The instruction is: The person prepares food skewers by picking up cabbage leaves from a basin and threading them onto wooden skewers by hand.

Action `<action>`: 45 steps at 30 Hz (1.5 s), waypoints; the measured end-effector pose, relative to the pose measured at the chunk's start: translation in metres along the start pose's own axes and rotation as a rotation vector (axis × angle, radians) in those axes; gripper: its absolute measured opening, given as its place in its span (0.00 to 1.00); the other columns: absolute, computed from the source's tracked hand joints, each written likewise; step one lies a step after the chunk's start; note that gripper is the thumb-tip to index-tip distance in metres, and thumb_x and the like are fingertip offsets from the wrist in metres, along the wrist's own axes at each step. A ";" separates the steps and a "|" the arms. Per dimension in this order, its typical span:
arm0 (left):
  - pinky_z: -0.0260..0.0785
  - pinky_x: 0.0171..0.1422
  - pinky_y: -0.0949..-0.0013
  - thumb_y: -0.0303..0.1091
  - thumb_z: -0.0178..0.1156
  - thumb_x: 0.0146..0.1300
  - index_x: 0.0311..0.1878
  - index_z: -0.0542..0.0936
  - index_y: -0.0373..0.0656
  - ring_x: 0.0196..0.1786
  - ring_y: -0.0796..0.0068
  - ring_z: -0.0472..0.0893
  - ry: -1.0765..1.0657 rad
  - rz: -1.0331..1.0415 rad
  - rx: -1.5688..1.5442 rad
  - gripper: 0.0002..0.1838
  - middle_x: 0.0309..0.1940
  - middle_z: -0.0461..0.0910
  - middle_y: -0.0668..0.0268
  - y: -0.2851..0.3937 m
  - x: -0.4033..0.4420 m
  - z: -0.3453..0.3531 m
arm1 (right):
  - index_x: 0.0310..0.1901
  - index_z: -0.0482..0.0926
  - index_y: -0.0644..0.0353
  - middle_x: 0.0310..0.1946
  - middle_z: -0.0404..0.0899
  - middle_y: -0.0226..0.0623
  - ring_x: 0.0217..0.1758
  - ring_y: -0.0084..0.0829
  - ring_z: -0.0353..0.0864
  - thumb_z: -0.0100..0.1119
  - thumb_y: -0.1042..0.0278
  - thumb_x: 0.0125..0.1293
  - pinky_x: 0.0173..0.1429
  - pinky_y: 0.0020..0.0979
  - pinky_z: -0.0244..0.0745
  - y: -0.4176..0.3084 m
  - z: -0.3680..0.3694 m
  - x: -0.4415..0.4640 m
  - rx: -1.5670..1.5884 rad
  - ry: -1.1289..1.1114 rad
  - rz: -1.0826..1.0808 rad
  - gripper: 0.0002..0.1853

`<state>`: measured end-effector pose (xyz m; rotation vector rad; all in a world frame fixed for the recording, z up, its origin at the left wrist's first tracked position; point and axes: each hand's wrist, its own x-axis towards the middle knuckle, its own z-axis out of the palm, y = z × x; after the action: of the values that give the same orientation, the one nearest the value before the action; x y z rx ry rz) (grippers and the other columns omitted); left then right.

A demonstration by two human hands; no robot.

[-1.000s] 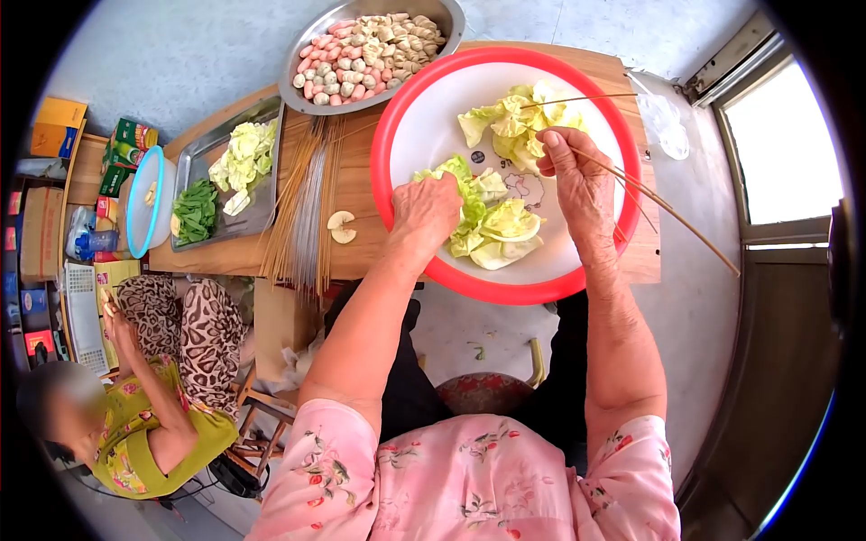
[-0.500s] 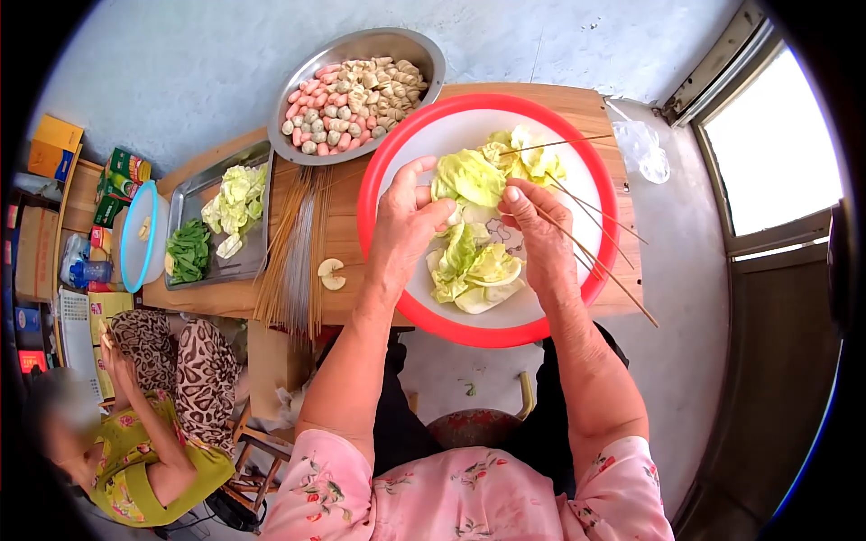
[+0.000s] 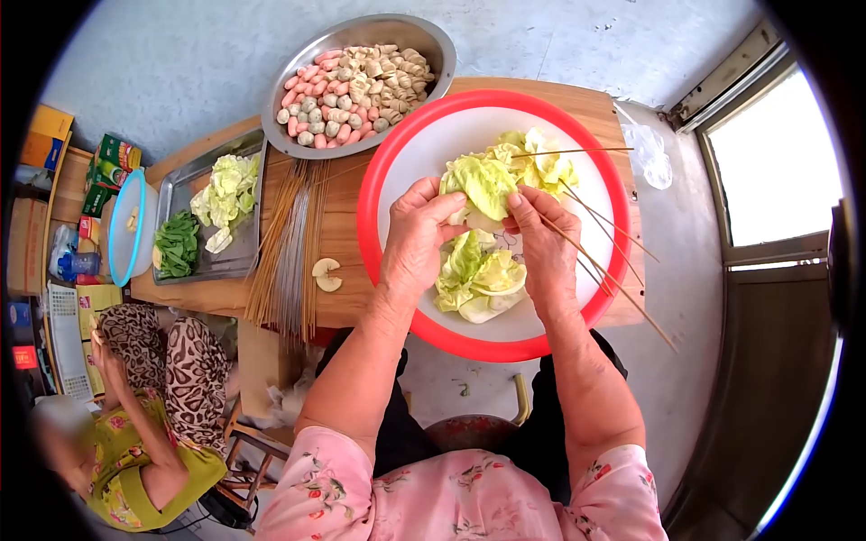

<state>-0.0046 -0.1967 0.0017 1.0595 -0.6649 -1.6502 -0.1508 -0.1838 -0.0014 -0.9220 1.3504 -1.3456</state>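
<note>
Over a white basin with a red rim (image 3: 378,194), my left hand (image 3: 417,230) pinches the left side of a pale green lettuce leaf (image 3: 483,183). My right hand (image 3: 544,239) is closed on a thin bamboo skewer (image 3: 622,290), its thumb and finger at the leaf's right edge. Whether the skewer's tip has pierced the leaf is hidden. Loose lettuce leaves (image 3: 483,278) lie in the basin below my hands. At the basin's far right, more lettuce (image 3: 550,169) sits on skewers whose sticks reach over the rim.
A steel bowl (image 3: 276,87) of sausages, balls and knotted tofu stands behind. Skewers (image 3: 287,243) lie beside a metal tray (image 3: 233,260) with lettuce and leafy greens. A curved pale slice (image 3: 327,274) lies on the wooden table (image 3: 352,302). A seated person (image 3: 149,433) is at left.
My left hand has moved from behind the leaf to its near left side, thumb on top. The leaf is spread wider, and the view has shifted slightly.
</note>
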 end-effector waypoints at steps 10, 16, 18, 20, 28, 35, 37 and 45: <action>0.78 0.37 0.73 0.26 0.53 0.60 0.46 0.76 0.39 0.39 0.76 0.80 0.047 0.004 -0.191 0.11 0.39 0.79 0.65 0.002 -0.002 0.003 | 0.44 0.78 0.65 0.36 0.75 0.43 0.40 0.36 0.74 0.65 0.75 0.53 0.42 0.30 0.71 -0.024 -0.001 -0.008 -0.524 -0.058 -0.615 0.15; 0.78 0.38 0.71 0.28 0.53 0.61 0.46 0.77 0.38 0.38 0.75 0.81 0.016 0.030 -0.170 0.11 0.39 0.79 0.65 -0.003 0.000 0.001 | 0.40 0.79 0.64 0.35 0.75 0.42 0.39 0.37 0.75 0.65 0.79 0.51 0.43 0.31 0.71 -0.015 -0.001 0.001 -0.686 -0.087 -0.687 0.13; 0.79 0.39 0.70 0.28 0.53 0.60 0.46 0.76 0.35 0.38 0.74 0.81 0.018 0.012 -0.221 0.12 0.39 0.79 0.62 -0.002 0.000 0.001 | 0.38 0.79 0.65 0.33 0.76 0.40 0.36 0.34 0.75 0.63 0.80 0.52 0.43 0.28 0.70 -0.015 0.000 0.004 -0.485 -0.031 -0.565 0.09; 0.78 0.43 0.66 0.29 0.52 0.61 0.47 0.75 0.34 0.41 0.71 0.81 0.004 -0.014 -0.197 0.13 0.42 0.79 0.60 0.000 -0.001 -0.001 | 0.37 0.79 0.65 0.33 0.76 0.40 0.36 0.33 0.75 0.63 0.80 0.53 0.42 0.28 0.70 -0.013 -0.005 0.009 -0.387 -0.020 -0.511 0.09; 0.76 0.44 0.65 0.35 0.50 0.64 0.49 0.73 0.34 0.44 0.70 0.80 -0.034 -0.087 -0.178 0.16 0.44 0.78 0.60 0.000 0.002 -0.004 | 0.36 0.81 0.62 0.31 0.75 0.36 0.35 0.35 0.74 0.63 0.82 0.47 0.39 0.31 0.70 -0.019 -0.005 -0.001 -0.609 -0.124 -0.848 0.12; 0.74 0.49 0.63 0.43 0.47 0.66 0.51 0.74 0.38 0.47 0.72 0.79 -0.068 -0.078 -0.293 0.19 0.47 0.78 0.63 0.002 0.003 -0.009 | 0.35 0.81 0.60 0.31 0.74 0.35 0.35 0.37 0.72 0.58 0.81 0.40 0.39 0.35 0.68 -0.016 -0.007 -0.006 -0.832 -0.347 -0.935 0.16; 0.73 0.49 0.63 0.43 0.46 0.67 0.52 0.74 0.39 0.47 0.71 0.79 -0.065 -0.067 -0.319 0.20 0.48 0.78 0.63 0.003 0.003 -0.006 | 0.36 0.81 0.60 0.31 0.73 0.35 0.35 0.36 0.72 0.58 0.81 0.41 0.40 0.35 0.67 -0.016 -0.007 -0.006 -0.853 -0.373 -0.930 0.15; 0.78 0.43 0.68 0.22 0.56 0.58 0.47 0.74 0.34 0.43 0.71 0.80 0.074 0.058 -0.270 0.13 0.42 0.78 0.60 0.003 0.003 -0.006 | 0.40 0.81 0.62 0.34 0.75 0.38 0.36 0.35 0.75 0.63 0.75 0.52 0.39 0.31 0.70 -0.019 -0.003 -0.010 -0.698 -0.306 -0.716 0.11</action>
<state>0.0020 -0.2005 0.0005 0.8927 -0.4074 -1.5910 -0.1539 -0.1753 0.0187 -2.1447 1.3065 -1.1434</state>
